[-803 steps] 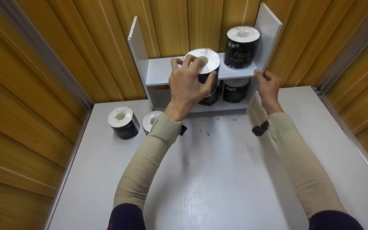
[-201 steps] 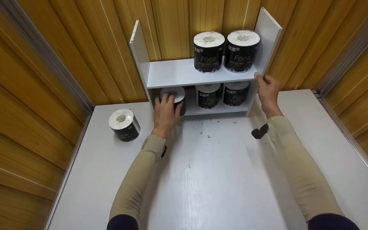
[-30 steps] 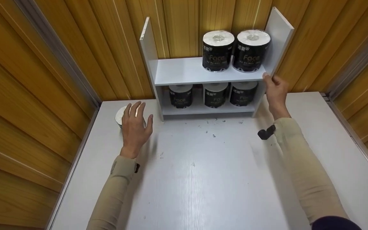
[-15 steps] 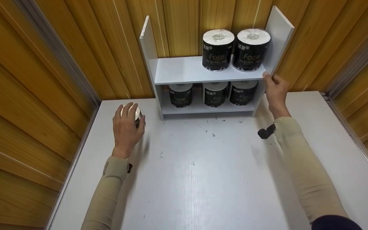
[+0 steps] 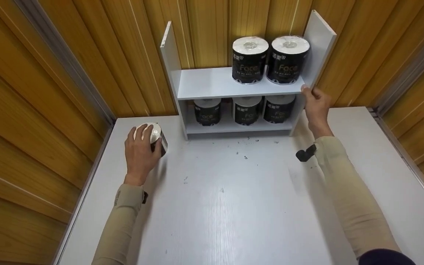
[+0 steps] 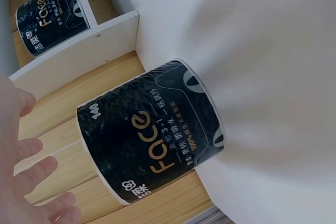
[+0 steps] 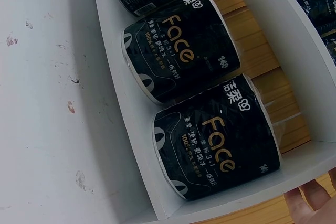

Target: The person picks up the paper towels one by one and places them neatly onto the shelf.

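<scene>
My left hand [image 5: 138,154] hovers at a black-and-white wrapped paper roll [image 6: 149,135] standing upright on the table, left of a small white shelf [image 5: 204,82]. In the left wrist view, a gap shows between the spread fingers [image 6: 37,177] and the roll. My right hand [image 5: 317,108] grips the shelf's right side panel near the upper board, thumb in front. Two matching rolls, a left one [image 5: 250,68] and a right one [image 5: 287,69], stand on the upper board's right part. Below it stand three more: left [image 5: 207,112], middle [image 5: 247,112] and right [image 5: 278,111].
Wood-look panel walls [image 5: 212,36] rise behind the shelf and on both sides. Small dark specks mark the white table [image 5: 226,206] in front of the shelf. The upper board's left part [image 5: 201,79] is bare.
A second roll has joined the upper board, and a third the lower level. My left hand has since moved to the roll on the table, shifting left lately. My right hand keeps its grip.
</scene>
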{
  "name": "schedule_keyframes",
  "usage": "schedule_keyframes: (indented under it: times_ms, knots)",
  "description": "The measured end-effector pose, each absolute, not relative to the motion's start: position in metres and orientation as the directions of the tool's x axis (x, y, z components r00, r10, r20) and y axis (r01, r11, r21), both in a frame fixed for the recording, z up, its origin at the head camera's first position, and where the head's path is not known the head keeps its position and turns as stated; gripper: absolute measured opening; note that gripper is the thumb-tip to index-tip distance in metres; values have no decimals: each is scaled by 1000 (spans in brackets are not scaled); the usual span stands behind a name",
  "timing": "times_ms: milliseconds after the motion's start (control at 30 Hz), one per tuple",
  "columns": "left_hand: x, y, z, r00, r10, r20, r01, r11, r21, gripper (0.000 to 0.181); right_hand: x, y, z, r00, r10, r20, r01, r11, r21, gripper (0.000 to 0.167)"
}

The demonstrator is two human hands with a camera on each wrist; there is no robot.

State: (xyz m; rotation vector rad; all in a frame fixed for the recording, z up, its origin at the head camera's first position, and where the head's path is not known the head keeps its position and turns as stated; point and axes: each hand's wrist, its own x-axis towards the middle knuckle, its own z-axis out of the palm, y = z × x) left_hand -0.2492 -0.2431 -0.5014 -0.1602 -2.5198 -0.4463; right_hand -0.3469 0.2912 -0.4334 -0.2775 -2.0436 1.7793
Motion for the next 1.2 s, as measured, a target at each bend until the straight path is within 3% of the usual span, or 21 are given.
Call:
schedule_keyframes:
  times_ms: [167,400,933,1200]
  knots:
    - [-250,-249,-509,-834,3,552,196,936,291,53,-346,292,-433,-900,402,168,-109,166,-980,26]
    - [-250,-257,-520,-825,11,566,207,936,283,51,-349,294,-434,-894,402,198,-152,143,-978,48]
    - [-254,-270,-531,-807,47,589,270,916,297,51,-347,294,-435,-903,392,175,-135,127,-983,36]
    - [-253,-274,-535,-832,43,554,261,910,322,53,-346,293,-434,-903,392,178,-135,134,-982,36]
